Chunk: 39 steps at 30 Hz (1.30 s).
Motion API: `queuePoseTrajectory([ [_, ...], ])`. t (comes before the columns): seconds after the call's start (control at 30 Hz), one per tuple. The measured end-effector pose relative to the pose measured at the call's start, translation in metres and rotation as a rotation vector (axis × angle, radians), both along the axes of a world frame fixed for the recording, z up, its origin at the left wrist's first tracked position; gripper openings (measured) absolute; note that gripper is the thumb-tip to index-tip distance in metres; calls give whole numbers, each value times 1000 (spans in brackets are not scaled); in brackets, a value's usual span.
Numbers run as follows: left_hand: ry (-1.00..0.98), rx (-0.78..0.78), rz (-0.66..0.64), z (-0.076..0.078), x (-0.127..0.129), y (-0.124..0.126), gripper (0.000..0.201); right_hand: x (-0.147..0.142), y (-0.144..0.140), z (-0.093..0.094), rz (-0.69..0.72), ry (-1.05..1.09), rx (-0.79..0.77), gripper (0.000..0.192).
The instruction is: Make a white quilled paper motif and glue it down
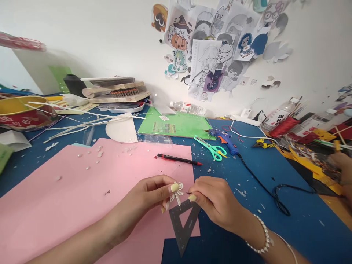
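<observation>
My left hand point(156, 194) pinches a small white cord ornament point(179, 189) between thumb and fingertips; it has a coiled spiral at the top and loose strands hanging below. Just to the right, my right hand point(214, 200) is closed, thumb against the fingers. A tiny dark tip point(188, 193) pokes out from its pinch towards the ornament, slightly apart from it; the kind of thing is too small to tell. Under both hands lies a dark grey triangle ruler point(181, 234), partly over the pink sheet point(132, 227). Farther off rests a black and red pen point(180, 159).
Green-handled scissors point(213, 148) and a blue glue gun point(224, 139) with a trailing black cable lie beyond my right hand. Several pearl-like beads point(88, 168) dot the pink sheet. A green board point(189, 126) lies at the back. Another person's hand point(341, 163) shows at the far right.
</observation>
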<state>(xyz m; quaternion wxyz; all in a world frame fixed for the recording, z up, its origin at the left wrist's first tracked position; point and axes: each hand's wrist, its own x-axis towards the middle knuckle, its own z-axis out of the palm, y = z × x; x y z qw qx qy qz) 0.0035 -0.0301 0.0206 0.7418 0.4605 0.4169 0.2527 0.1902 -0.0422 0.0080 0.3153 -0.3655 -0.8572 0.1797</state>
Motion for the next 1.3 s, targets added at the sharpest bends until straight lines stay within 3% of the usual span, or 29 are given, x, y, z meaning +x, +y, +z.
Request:
queuePoseTrajectory([
  [0.47,32,34,-1,1,1,-1,19,-1,-1,4,-67,-19,136,30],
  [0.87,82,36,-5,6,0,1,19,0,-2,1,-139,-9,121,25],
  [1.3,107,54,29,6,3,0,21,2,-1,2,-185,51,70,37],
])
